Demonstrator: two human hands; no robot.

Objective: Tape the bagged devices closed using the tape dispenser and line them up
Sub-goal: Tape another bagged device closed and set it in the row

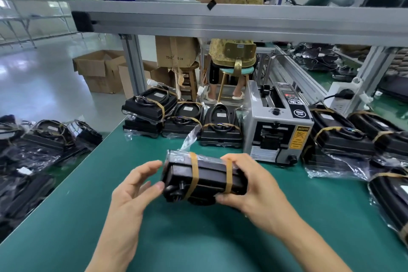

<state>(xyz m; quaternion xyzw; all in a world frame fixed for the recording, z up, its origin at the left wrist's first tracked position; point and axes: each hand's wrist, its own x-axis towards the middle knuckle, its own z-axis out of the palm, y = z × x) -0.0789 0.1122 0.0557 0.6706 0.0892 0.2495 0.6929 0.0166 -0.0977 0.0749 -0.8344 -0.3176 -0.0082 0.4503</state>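
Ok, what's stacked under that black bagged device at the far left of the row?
Under the top black bagged device sits another black bagged device; its top face is covered.

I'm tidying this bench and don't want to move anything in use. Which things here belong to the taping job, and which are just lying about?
Part of the job:
- bagged device with two tape bands, gripped by the right hand, left hand open beside it
- tape dispenser
- taped devices lined up behind
- bagged devices right of dispenser

Lying about:
- cardboard boxes
- wooden stool
- power strip

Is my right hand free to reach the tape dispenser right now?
Probably not yet: the right hand grips the bagged device. The mat toward the tape dispenser looks unobstructed.
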